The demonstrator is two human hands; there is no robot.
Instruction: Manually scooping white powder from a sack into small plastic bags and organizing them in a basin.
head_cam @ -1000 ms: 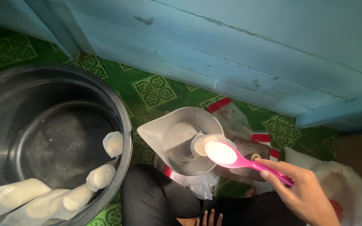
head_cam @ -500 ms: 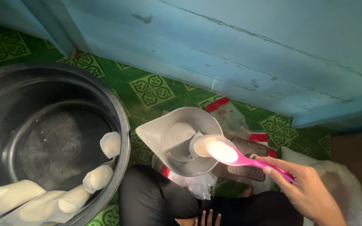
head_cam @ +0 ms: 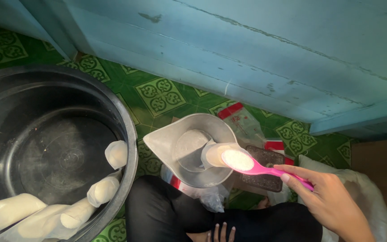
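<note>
Head view: right hand [head_cam: 332, 201] grips the handle of a pink spoon [head_cam: 258, 166], fingers closed around it; spoon bowl carries a heap of white powder [head_cam: 237, 159] and sits level above the grey scale pan [head_cam: 171, 143], just beside a small white cup [head_cam: 213, 154] lying in the pan; pan rests on a scale on the green patterned floor [head_cam: 157, 96], near the blue wall [head_cam: 256, 58]. Left hand [head_cam: 59, 215], in a clear glove coated with white, rests inside the black tub [head_cam: 126, 134], fingers loosely spread against the inner wall, grasping nothing; tub floor shows a dusting of powder. Clear bags with red strips [head_cam: 236, 117] lie behind the pan; a white sack [head_cam: 368, 192] lies at right; black-clad legs [head_cam: 180, 215] in the foreground.
</note>
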